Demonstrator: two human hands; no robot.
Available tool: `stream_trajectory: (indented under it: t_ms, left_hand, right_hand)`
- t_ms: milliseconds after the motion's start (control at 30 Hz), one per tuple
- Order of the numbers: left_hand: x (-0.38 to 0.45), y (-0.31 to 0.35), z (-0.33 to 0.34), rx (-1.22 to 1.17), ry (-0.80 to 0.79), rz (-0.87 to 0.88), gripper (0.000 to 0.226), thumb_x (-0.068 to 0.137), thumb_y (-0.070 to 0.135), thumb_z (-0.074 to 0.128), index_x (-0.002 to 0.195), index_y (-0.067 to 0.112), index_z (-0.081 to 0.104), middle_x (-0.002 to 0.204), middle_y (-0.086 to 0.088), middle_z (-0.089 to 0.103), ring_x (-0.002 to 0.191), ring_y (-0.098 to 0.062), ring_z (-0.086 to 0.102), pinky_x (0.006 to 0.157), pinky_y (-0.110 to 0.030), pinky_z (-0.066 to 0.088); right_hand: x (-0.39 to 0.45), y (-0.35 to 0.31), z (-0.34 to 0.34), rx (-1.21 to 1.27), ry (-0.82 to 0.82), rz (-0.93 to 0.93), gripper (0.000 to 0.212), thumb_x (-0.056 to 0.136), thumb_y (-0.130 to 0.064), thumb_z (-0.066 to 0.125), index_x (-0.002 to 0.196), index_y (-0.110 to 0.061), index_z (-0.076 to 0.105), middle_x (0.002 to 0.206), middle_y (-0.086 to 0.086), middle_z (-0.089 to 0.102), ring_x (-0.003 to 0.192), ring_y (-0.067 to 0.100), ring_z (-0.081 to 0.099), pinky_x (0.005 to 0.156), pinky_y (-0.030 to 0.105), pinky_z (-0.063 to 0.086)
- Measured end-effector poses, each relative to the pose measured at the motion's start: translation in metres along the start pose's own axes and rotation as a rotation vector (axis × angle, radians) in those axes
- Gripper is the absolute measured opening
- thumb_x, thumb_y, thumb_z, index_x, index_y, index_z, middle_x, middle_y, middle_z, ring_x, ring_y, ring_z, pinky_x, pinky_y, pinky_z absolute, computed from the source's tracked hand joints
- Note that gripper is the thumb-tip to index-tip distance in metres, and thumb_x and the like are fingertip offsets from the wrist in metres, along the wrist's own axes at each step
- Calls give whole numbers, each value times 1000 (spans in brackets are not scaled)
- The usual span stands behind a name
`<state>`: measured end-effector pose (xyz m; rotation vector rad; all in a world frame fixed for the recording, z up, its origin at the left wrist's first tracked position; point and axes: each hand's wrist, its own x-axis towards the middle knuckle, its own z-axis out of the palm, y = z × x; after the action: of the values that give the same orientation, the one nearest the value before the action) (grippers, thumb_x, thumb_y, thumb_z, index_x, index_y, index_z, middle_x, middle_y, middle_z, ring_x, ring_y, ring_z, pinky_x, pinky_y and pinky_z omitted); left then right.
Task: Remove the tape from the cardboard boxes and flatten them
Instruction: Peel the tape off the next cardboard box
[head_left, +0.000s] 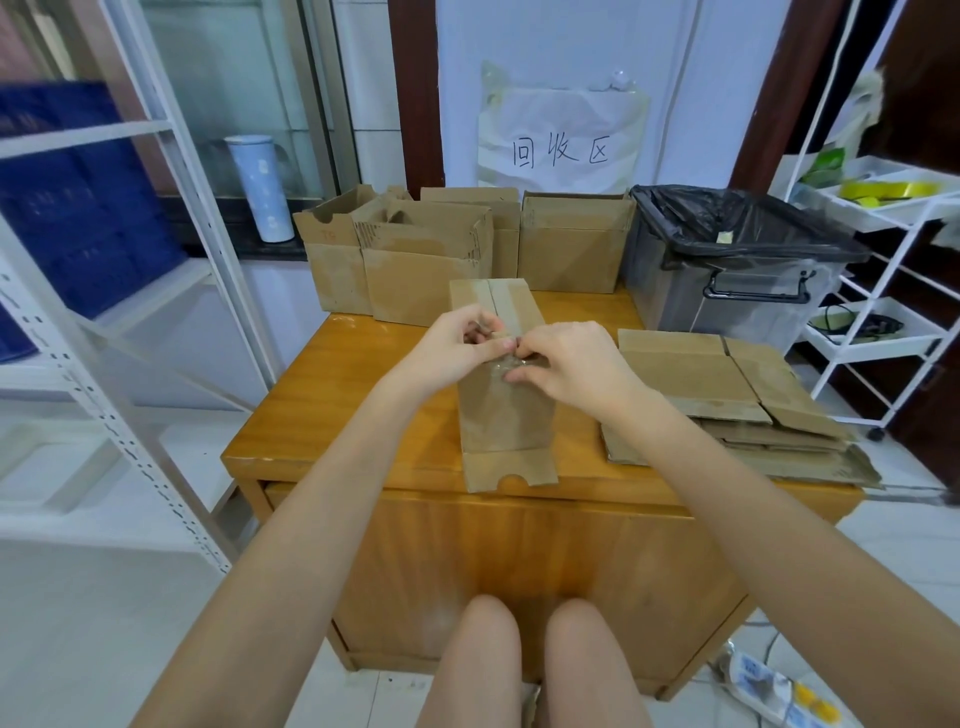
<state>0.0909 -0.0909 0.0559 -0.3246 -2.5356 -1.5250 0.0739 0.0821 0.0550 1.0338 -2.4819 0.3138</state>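
Flattened cardboard box lay lengthwise at the middle of the wooden worktop, its notched end flap hanging just over the near edge. A strip of tape ran along its far half. Both hands met over the box's middle. Left hand had fingers curled, pinching something small at the fingertips, probably a loose bit of clear tape; right hand also curled, fingertips pinching a crinkled clear tape piece right at the box surface. The two hands' fingertips touched or nearly so; exact grip hard to tell.

Stack of flattened boxes sat on the worktop's right side, near the box, overhanging the right edge. Row of unflattened open boxes stood along the far edge, with another open box to the right of them. Grey bin with black liner stood at the far right corner, just beside that box. White paper sign with handwritten characters was taped on the wall behind. White tumbler stood on a dark ledge at left. White metal shelving at left held blue crates. White trolley rack at right. Power strip on the floor at lower right. Person's bare knees were visible at bottom.
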Motion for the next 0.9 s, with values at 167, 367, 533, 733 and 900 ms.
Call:
stream_trajectory:
  t_ms: [167, 367, 533, 733, 900]
  left_hand:
    - [1, -1, 2, 7, 5, 16, 9, 89, 12, 66, 95, 10, 60, 84, 3, 56, 76, -9, 49, 70, -12, 43]
    - [1, 2, 0, -27, -5, -9, 20, 90, 17, 65, 104, 3, 61, 89, 0, 58, 78, -9, 51, 73, -15, 46]
    - [-2, 6, 0, -58, -5, -27, 19, 93, 18, 61, 105, 4, 60, 91, -2, 59, 83, -10, 55, 73, -10, 47]
    - [-6, 5, -3, -73, -35, -47, 21, 89, 20, 66, 106, 8, 62, 99, -4, 62, 93, -17, 60, 93, -31, 49]
    - [-7, 10, -5, -145, -1, -136, 21, 98, 28, 48, 104, 25, 68, 99, 7, 65, 95, -5, 59, 76, -4, 41]
  right_hand:
    - [2, 1, -4, -57, -67, -101, 24, 96, -30, 53, 95, -11, 67, 86, 6, 69, 80, 26, 64, 67, 35, 46]
    - [3, 6, -9, -7, -103, -80, 29, 100, -26, 46, 101, -10, 69, 84, 6, 70, 76, 25, 64, 72, 38, 50]
    - [2, 10, -16, 128, -141, 32, 26, 100, -22, 47, 107, -9, 68, 93, 6, 70, 86, 22, 63, 80, 36, 49]
    - [1, 7, -8, 177, -3, 115, 21, 97, -23, 52, 97, -12, 70, 86, 2, 70, 80, 20, 63, 77, 38, 51]
    - [-2, 4, -8, 301, 74, 235, 19, 95, -20, 54, 92, -10, 70, 88, 4, 71, 85, 22, 65, 80, 39, 52]
